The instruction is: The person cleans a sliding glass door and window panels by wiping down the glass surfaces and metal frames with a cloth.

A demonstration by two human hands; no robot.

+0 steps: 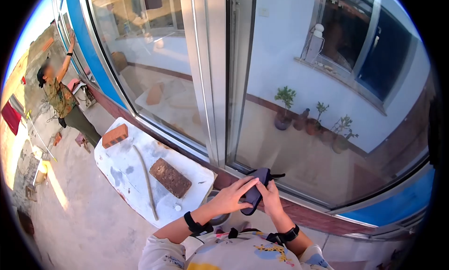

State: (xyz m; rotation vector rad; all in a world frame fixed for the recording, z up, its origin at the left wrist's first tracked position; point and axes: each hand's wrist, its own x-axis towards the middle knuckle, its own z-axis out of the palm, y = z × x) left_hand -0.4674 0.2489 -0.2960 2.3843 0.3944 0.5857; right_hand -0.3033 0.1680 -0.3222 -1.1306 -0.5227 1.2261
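Note:
Both my hands hold a dark purple-grey oblong case-like object (pixel 255 194) in front of my body, close to the window's lower frame. My left hand (pixel 232 195) grips it from the left, thumb and fingers on its near face. From the right, my right hand (pixel 271 200) closes on its edge, with the thumb near the top. A short black strap (pixel 278 175) sticks out beside the object's upper end. Exactly what the object is, I cannot make out. Black bands sit on both my wrists.
A white table (pixel 128 176) to the left carries a red brick (pixel 115 136), a brown brick (pixel 170 178) and a thin hose-like strip (pixel 146 183). A bucket (pixel 220 218) stands partly hidden below my left forearm. Potted plants (pixel 284 108) show behind the glass. Another person (pixel 63 99) reaches toward the window.

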